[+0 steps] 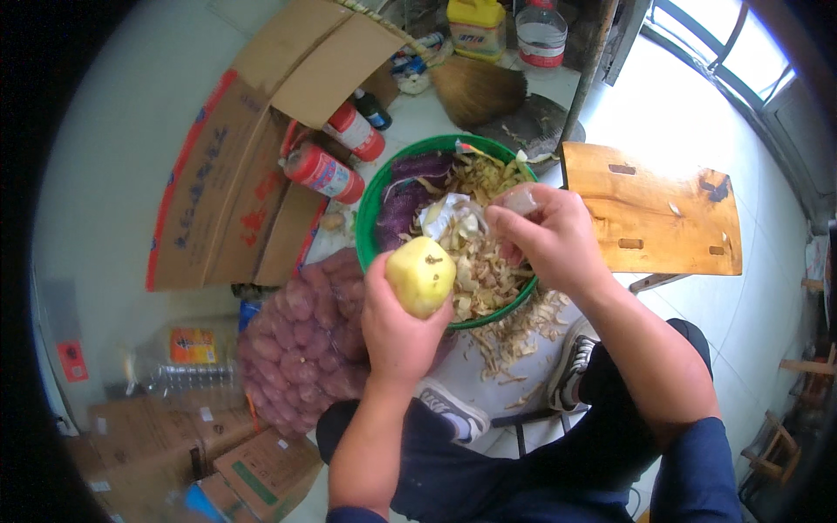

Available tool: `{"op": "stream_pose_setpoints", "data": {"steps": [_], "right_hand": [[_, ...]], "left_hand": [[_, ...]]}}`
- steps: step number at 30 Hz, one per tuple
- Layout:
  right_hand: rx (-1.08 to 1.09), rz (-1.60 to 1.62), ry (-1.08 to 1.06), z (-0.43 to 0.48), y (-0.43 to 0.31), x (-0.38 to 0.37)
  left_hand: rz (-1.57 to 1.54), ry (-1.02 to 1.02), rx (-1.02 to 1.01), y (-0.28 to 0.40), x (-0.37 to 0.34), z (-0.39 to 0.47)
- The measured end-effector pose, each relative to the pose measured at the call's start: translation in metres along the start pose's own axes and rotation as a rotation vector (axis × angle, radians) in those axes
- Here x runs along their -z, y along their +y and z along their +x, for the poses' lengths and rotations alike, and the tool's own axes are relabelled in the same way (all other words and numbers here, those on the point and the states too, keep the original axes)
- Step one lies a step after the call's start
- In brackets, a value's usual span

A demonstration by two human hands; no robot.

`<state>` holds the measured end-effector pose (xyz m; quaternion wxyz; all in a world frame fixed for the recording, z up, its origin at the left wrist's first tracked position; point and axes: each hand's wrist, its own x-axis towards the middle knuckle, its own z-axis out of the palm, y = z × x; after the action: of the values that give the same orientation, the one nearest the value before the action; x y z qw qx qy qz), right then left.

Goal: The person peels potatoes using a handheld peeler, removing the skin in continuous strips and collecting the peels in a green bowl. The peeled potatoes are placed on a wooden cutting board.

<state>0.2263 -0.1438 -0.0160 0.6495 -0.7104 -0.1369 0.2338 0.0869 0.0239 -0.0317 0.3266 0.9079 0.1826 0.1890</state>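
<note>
A peeled potato (422, 278) with a few dark eyes is gripped in my left hand (402, 333), over the near left rim of a green plastic tub (367, 225). Above the tub's right half, my right hand (552, 225) is closed around a small translucent object (522, 201), blurred and mostly hidden by the fingers; its exact kind is unclear. Potato peelings (484, 268) fill much of the tub. Among them lie a purple mesh sack (402, 209) and a crumpled white wrapper (444, 214).
A mesh sack of potatoes (301, 353) leans left of the tub. Loose peelings (516, 333) litter the floor near my shoes. A wooden stool (654, 212) stands right; red fire extinguishers (325, 173), a cardboard box (222, 189) and a straw broom (477, 88) are behind.
</note>
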Motion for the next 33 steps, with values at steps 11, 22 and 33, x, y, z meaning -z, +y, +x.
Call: {"op": "stream_pose_setpoints", "data": {"steps": [11,22,33], "right_hand": [[0.119,0.073,-0.13,-0.017,-0.002,-0.014],[0.119,0.139,-0.118,-0.021,-0.016,-0.007],[0.116,0.168,0.029,-0.014,-0.011,0.0]], "left_hand": [[-0.031,0.018,-0.025,-0.006,0.001,-0.001],[-0.045,0.049,-0.056,-0.004,-0.001,-0.002],[-0.092,0.068,-0.147,-0.001,-0.004,0.001]]}}
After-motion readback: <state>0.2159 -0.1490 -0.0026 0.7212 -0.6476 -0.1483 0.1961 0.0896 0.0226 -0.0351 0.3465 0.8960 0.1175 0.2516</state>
